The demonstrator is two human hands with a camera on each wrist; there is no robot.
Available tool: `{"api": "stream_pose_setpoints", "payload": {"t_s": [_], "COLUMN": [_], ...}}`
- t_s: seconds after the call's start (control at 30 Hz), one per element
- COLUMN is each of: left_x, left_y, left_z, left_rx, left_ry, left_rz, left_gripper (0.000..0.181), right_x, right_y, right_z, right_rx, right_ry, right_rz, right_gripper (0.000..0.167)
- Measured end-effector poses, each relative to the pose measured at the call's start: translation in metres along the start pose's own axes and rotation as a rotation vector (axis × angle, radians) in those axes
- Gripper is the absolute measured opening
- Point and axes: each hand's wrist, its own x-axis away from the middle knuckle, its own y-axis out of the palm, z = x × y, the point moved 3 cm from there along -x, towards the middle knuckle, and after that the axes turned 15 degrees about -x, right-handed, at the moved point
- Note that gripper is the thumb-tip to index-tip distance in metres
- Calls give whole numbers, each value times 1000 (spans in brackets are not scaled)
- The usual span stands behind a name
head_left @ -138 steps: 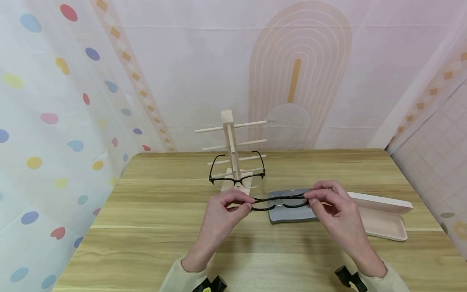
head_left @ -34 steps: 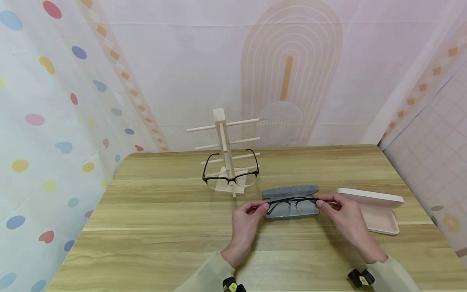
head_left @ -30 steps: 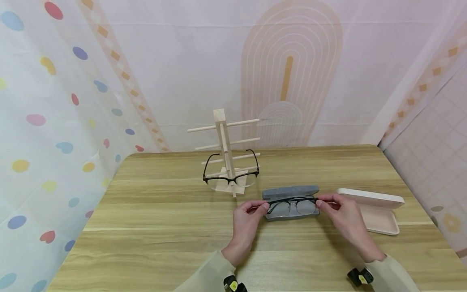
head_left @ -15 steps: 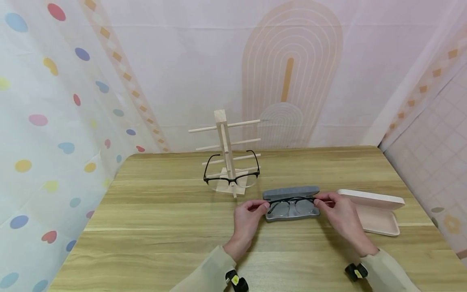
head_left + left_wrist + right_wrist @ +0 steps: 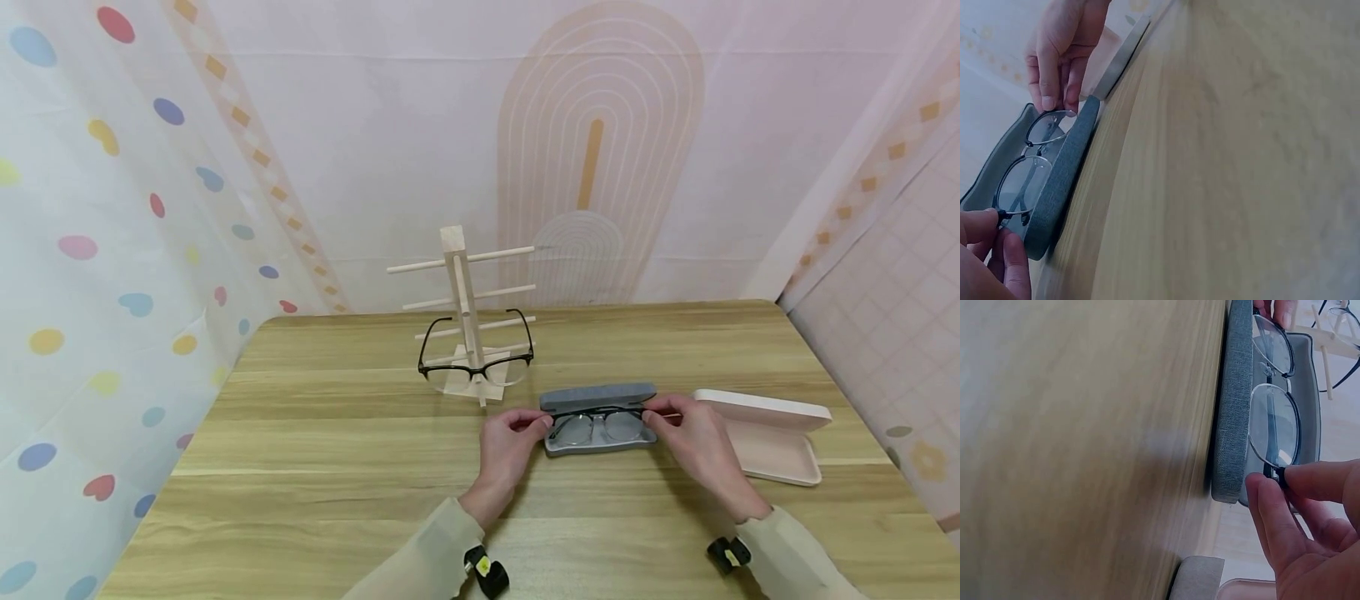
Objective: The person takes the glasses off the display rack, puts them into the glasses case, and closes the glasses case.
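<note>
Folded eyeglasses (image 5: 597, 414) with a dark upper frame lie in or just over the bottom half of an open grey glasses case (image 5: 598, 448). My left hand (image 5: 507, 450) pinches their left corner between thumb and fingers. At the opposite corner, my right hand (image 5: 697, 442) pinches the frame near the hinge. Both wrist views show the lenses (image 5: 1274, 422) between the case walls, with the folded temples behind them. Whether the glasses touch the case floor, I cannot tell.
A wooden display rack (image 5: 467, 300) with several pegs stands behind, black-framed glasses (image 5: 477, 369) hanging on its lower part. An open pale pink case (image 5: 776, 454) lies right of my right hand. Fabric (image 5: 375, 150) hangs behind the table (image 5: 337, 467).
From above the table, both hands have carried the folded glasses down and right into the grey case, turning the lenses toward me. In the last second the glasses shifted only slightly.
</note>
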Motion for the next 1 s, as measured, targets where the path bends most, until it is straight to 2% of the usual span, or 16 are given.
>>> {"api": "stream_pose_setpoints", "payload": {"t_s": [0.3, 0.57, 1.0], "left_x": [-4, -7, -15], "left_y": [-2, -3, -4], "left_z": [-2, -2, -2], "left_rx": [-80, -136, -221], "left_ry": [34, 33, 92], "left_rz": [-28, -56, -36], "left_gripper": [8, 8, 8], "right_x": [-1, -3, -4], "right_y": [1, 2, 5], "right_z": [0, 1, 1], "right_rx": [23, 30, 78], "right_ry": [0, 10, 21], "right_rz": [-18, -33, -48], "right_gripper": [8, 9, 10]}}
